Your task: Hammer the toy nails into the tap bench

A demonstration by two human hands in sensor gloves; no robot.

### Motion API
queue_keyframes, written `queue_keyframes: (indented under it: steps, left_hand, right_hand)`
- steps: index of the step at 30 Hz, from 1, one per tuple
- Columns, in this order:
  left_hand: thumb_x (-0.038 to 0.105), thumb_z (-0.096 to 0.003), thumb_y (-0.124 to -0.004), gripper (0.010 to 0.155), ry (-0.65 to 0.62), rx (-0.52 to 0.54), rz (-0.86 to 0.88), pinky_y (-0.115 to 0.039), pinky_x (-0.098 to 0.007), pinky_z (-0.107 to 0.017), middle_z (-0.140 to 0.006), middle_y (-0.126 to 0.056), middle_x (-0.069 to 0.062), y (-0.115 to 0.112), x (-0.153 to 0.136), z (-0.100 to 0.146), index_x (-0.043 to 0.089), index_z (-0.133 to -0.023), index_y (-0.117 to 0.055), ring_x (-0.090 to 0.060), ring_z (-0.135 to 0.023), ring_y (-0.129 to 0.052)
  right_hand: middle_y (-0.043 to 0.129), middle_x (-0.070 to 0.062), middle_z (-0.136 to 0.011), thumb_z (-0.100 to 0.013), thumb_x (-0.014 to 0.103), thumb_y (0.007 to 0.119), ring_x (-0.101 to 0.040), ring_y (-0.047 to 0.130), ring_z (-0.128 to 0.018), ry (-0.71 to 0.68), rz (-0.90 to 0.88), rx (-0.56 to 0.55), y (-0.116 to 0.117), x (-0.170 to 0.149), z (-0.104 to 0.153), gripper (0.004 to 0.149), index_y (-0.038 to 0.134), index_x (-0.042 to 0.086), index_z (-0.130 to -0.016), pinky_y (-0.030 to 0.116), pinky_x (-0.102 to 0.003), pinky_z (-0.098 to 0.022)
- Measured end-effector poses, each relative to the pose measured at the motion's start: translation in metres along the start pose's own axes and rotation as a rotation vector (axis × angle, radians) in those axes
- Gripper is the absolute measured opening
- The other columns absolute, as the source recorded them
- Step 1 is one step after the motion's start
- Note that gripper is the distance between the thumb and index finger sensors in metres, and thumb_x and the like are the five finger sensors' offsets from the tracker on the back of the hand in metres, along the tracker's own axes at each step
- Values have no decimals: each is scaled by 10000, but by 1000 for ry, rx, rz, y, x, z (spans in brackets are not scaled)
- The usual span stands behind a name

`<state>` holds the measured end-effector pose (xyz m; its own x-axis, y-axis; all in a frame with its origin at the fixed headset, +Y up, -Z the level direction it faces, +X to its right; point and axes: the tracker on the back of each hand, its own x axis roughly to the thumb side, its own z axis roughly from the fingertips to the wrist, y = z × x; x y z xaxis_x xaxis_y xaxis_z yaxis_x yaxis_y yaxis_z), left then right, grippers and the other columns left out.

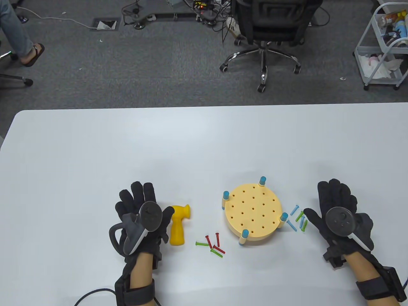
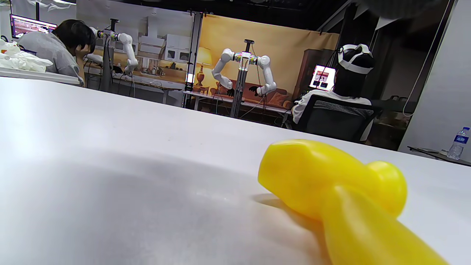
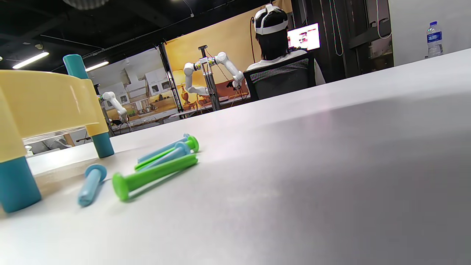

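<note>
Both hands flat, bench [image 3: 44, 99] legs seen sideways

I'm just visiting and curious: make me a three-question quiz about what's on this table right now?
1. True or false: a nail already stands in the tap bench.
2. The yellow hammer lies nearest which hand: (a) left hand or (b) right hand?
3. Fill in: the nails by the hammer are red and ____; the nails by the right hand are blue and green.

Key: 1 false, its holes are empty; 2 a; 3 green.
</note>
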<state>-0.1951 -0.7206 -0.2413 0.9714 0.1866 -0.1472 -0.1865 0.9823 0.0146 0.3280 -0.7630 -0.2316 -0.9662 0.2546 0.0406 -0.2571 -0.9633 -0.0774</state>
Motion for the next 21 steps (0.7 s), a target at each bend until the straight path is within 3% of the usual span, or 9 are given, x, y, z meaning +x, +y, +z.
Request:
queue_keyframes:
  steps: [5, 11, 16, 21]
  left_hand:
    - [674, -363, -610, 929, 82, 13, 7, -296, -701, -727, -1209, -288, -179, 5, -8, 2, 193, -1083, -273, -561, -1066, -293]
    - [682, -350, -647, 969, 104, -159, -31, -441, -725, -680, -1143, -565, -283, -5, -6, 0, 63, -1068, -448, -611, -1004, -522]
    - [717, -351, -626, 985, 89, -354, -174, -514, -716, -659, -1076, -673, -304, -18, 15, 2, 31, -1049, -519, -581, -958, -647]
    - [727, -348, -614, 958, 31, -376, -287, -627, -670, -610, -969, -808, -277, -35, 46, 8, 34, -1008, -608, -530, -853, -798]
  right_hand:
    - [18, -214, -1142, -441, 669, 435, -534, 50, -1025, -4, -2, 3, 0, 0, 0, 914, 61, 183, -1118, 169, -725, -667]
    - [19, -215, -1142, -442, 668, 436, -535, 52, -1024, -7, 1, 9, 1, 1, 0, 912, 62, 183, -1119, 170, -725, -666]
    - [19, -215, -1142, -441, 668, 437, -536, 53, -1024, -9, 9, 15, 2, 2, 0, 903, 86, 183, -1118, 171, -725, -666]
    - [21, -216, -1141, -442, 667, 437, -535, 53, -1024, -8, 13, 21, 3, 2, 0, 904, 86, 181, -1119, 171, -725, -666]
